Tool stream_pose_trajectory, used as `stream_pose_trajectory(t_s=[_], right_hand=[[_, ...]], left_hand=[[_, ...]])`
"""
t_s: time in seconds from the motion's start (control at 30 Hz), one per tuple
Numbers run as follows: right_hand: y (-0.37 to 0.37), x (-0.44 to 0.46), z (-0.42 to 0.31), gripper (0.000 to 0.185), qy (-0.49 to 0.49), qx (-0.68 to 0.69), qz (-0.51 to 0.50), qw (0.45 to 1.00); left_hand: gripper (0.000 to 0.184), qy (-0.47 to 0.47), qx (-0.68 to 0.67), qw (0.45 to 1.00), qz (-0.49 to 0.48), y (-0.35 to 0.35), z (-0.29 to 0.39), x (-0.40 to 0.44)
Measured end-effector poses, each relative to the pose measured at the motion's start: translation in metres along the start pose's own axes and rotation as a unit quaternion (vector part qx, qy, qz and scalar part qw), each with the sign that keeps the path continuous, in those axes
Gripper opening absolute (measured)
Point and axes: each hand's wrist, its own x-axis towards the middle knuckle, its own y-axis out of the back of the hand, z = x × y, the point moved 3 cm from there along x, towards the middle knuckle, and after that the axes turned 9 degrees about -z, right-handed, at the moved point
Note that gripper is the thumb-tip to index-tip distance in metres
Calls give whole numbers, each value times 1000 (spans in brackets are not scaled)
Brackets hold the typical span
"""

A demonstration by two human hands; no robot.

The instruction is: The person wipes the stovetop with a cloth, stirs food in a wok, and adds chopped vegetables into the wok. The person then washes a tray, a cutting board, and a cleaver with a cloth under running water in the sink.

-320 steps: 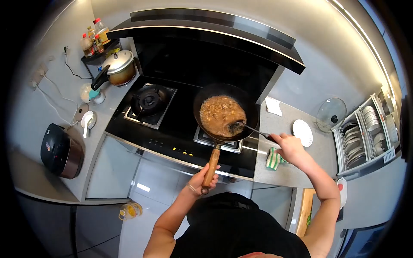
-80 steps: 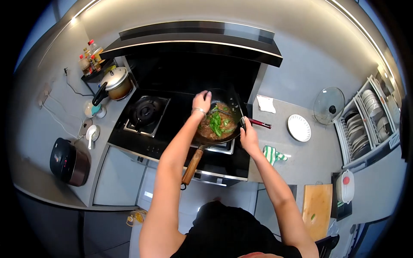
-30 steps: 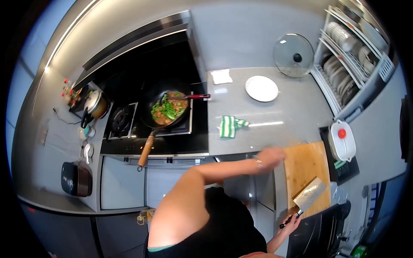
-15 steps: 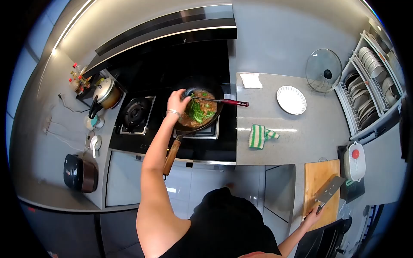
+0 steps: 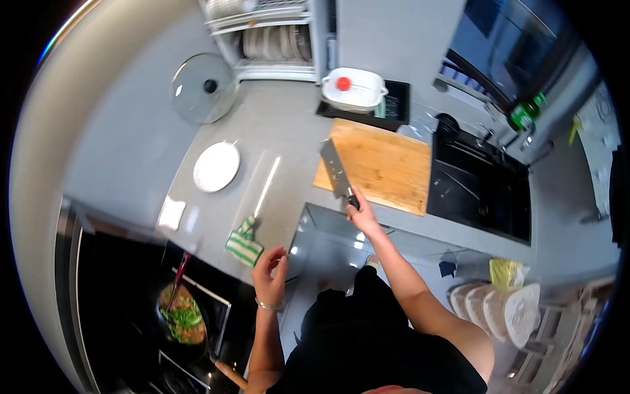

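Note:
My right hand (image 5: 363, 217) grips the black handle of a cleaver (image 5: 336, 169), whose broad blade carries small bits and overlaps the left edge of a wooden cutting board (image 5: 387, 164). My left hand (image 5: 270, 274), a bracelet at its wrist, is empty with loosely bent fingers, close to a green-and-white striped cloth (image 5: 244, 246). At lower left, a wok (image 5: 202, 338) on the stove holds chopped green vegetables (image 5: 185, 318) over brownish food. A spatula or ladle with a red handle (image 5: 182, 268) rests in it; its head is partly hidden.
On the grey counter (image 5: 275, 125) are a white fluted dish (image 5: 216, 167), a folded white cloth (image 5: 172, 213) and a glass lid (image 5: 203, 88) against the wall. A white basin (image 5: 354, 98) stands behind the board. To the right lies a black sink (image 5: 482, 197); a dish rack (image 5: 275, 43) is at the back.
The view has swung right, from the stove towards the board and sink. My left hand has left the wok and is over the counter's front edge. My right hand still holds the cleaver.

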Motion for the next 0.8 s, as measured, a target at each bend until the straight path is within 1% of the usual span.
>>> stream_pose_trajectory(t_s=[0.07,0.13,0.17,0.2,0.27,0.33,0.4,0.43,0.53,0.6,0.63,0.73,0.77,0.8], right_hand=[[28,1,15,60,57,-93,51,993],[71,-11,16,59,94,-171,115,974],[93,-18,17,58,108,-209,149,960],[120,-27,19,59,140,-262,198,934],[176,-51,21,59,50,-169,230,957],[220,-79,11,61,55,-192,307,930],[247,-100,-4,61,-24,-279,347,895],[255,-108,-13,64,-43,-236,351,905],[250,-114,-15,64,122,-268,300,907],[220,-113,-11,63,119,-179,185,959],[202,-116,-13,62,96,-156,131,974],[170,-116,-24,61,55,-95,-11,994],[168,-116,-15,60,92,-134,6,987],[173,-116,-5,60,64,-127,19,990]], left_hand=[[19,11,0,999,-43,-17,-8,3],[18,30,-19,998,-59,-33,-14,9],[17,40,-28,997,-66,-42,-17,11],[17,46,-38,996,-72,-51,-18,13],[16,55,-55,994,-80,-70,-19,22],[16,68,-59,990,-104,-94,-25,34],[16,81,-61,986,-134,-130,-24,47],[16,76,-62,983,-154,-149,-25,54],[16,88,-50,974,-201,-206,-18,76],[15,70,-39,975,-208,-234,-6,94],[15,62,-34,975,-211,-244,-1,100],[14,50,-41,979,-193,-259,8,118],[13,49,-54,978,-195,-259,5,121],[13,62,-55,978,-194,-258,1,124]])
